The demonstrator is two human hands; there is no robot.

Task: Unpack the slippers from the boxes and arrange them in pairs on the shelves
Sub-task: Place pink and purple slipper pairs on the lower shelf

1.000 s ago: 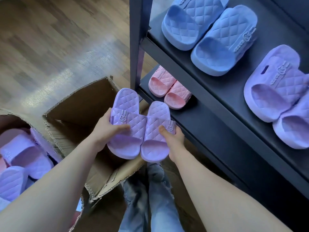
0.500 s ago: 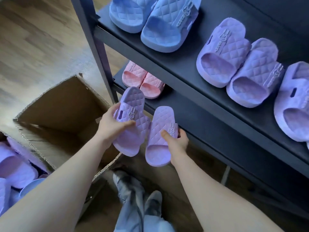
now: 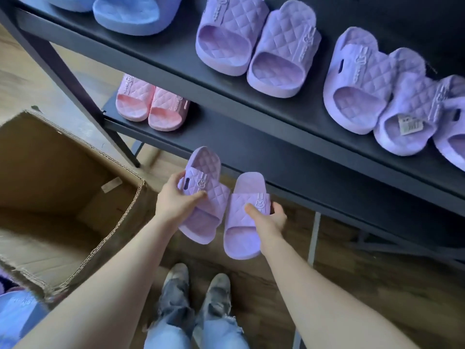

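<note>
Two lilac slippers in mid-air, one to each of the hands, both just in front of the front edge of the lower shelf (image 3: pixel 251 152) and not resting on it. Gripped in the left hand (image 3: pixel 176 205): the left slipper (image 3: pixel 201 225), thumb across the quilted strap below the rabbit badge, fingers curled round its outer side, far end overlapping the shelf edge. Gripped in the right hand (image 3: pixel 266 217): the right slipper (image 3: pixel 241 235), thumb on the strap, fingers wrapped round its outer side. Side by side, straps nearly or just touching; cannot tell which. Near the left end of the lower shelf, a pink pair (image 3: pixel 151 104), touching. On the upper shelf (image 3: pixel 176 59), from its left: a blue slipper (image 3: pixel 133 13), a lilac pair (image 3: pixel 256 46), a second lilac pair (image 3: pixel 377 89) with a tag inside the right-hand one, then part of another lilac slipper at the right. Left of the hands, on the wooden floor (image 3: pixel 352 273), an open cardboard box (image 3: pixel 50 172).
</note>
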